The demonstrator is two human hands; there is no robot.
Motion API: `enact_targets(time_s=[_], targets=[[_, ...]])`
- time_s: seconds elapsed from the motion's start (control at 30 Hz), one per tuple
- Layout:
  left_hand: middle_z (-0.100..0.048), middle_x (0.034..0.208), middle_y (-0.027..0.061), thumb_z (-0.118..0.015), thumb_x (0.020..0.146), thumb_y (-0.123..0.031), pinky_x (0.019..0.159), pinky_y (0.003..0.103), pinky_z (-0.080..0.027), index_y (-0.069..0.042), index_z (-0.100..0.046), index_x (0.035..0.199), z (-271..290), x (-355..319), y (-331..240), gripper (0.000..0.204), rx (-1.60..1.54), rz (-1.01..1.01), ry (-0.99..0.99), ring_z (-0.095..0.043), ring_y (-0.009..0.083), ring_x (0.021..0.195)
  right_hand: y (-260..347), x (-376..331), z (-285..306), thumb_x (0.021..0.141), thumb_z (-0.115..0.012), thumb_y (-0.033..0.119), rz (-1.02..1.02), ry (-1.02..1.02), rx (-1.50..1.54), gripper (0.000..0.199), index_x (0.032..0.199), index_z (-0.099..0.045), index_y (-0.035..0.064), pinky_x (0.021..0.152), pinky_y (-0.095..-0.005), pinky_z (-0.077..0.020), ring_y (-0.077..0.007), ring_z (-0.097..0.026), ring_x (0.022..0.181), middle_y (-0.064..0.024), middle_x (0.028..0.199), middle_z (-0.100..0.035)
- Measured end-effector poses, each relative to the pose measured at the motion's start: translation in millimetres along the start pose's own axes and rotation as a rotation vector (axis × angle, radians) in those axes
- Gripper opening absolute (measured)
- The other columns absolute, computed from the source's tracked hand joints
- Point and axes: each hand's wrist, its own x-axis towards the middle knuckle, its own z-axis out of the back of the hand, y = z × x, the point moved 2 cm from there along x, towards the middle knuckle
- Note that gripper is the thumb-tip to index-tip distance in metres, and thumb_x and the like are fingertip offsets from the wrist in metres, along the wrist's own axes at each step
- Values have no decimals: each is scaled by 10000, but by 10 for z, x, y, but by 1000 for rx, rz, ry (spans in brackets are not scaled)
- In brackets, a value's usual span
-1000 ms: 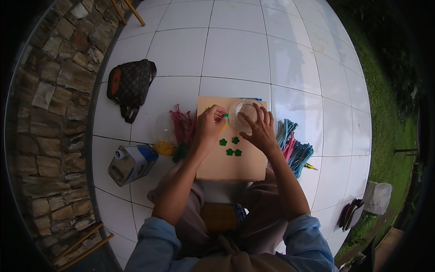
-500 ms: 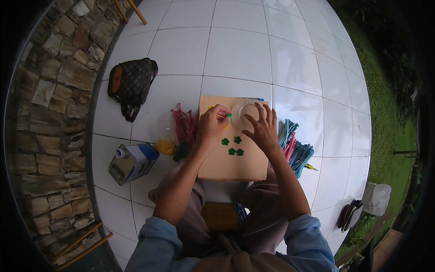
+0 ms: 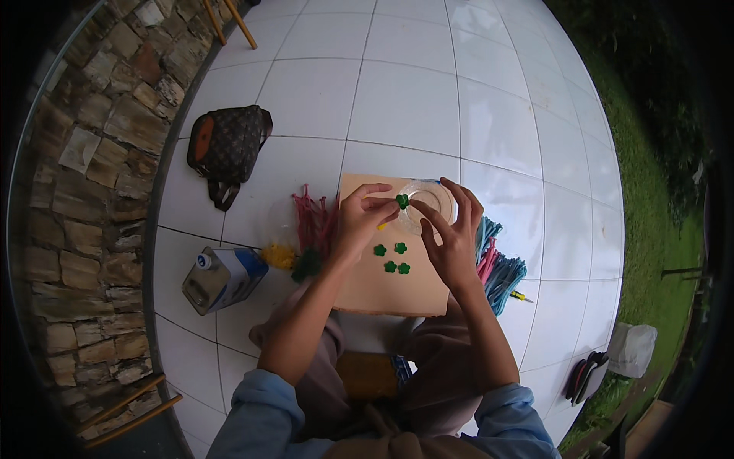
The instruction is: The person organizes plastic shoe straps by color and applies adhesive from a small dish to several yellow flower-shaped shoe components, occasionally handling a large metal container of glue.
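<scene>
A small green plastic flower is pinched between the thumb and fingers of my left hand, above the far part of a tan board. From the other side, my right hand reaches in with its fingers apart and its index fingertip at the flower's edge; whether it touches I cannot tell. Partly behind the right fingers is a clear round dish. Several more green flowers lie on the board nearer me. A bit of yellow shows beside my left fingers.
Left of the board are pink stems, yellow pieces and a dark green pile. A metal can and a brown bag stand farther left. Blue stem bundles and a yellow-handled tool lie on the right.
The green flower in my left hand has moved slightly right and now shows its face. My right hand has come off the dish, its index finger now extended toward the flower.
</scene>
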Motion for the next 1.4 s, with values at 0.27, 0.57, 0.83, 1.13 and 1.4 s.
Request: enact_targets(time_s=[0.27, 0.57, 0.83, 1.13, 1.4], targets=[[-620, 950, 169, -621, 801, -33, 816, 287, -519, 46, -441, 1171, -30, -41, -70, 418, -102, 30, 2, -637, 213, 856, -20, 24, -86, 648, -634, 35, 77, 6, -100, 406, 1013, -647, 211, 983, -537, -289, -338, -370, 1154, -109, 1301, -403], [-617, 954, 171, -598, 808, -2, 830, 291, -517, 36, -449, 1132, 13, -21, -48, 359, -163, 50, 39, -637, 223, 868, -1, 30, -90, 639, -637, 32, 96, 12, -137, 406, 999, -652, 218, 992, -536, -284, -326, -373, 1158, -80, 1295, -418], [-608, 969, 171, -600, 808, -4, 830, 296, -517, 25, -454, 1063, -7, -23, -29, 296, -180, 60, 37, -636, 229, 869, 6, 53, -65, 627, -635, 25, 105, -6, -132, 357, 942, -655, 192, 990, -538, -282, -333, -377, 1153, -86, 1289, -428], [-607, 865, 100, -606, 792, -18, 748, 254, -521, 19, -533, 999, 26, 95, 146, 223, -8, -57, -18, -631, 176, 788, -601, -75, -45, 767, -596, 68, -258, 11, -46, 233, 992, -608, 127, 931, -437, -327, -343, -354, 1105, -124, 1197, -445], [-619, 813, 82, -609, 757, -23, 651, 244, -525, -2, -595, 954, -116, 238, 344, 199, 230, -147, 10, -633, 139, 719, -880, -401, -439, 664, -733, 345, -167, 278, -244, 571, 1169, -539, 161, 998, -552, -220, -362, -275, 1229, -163, 1353, -294]])
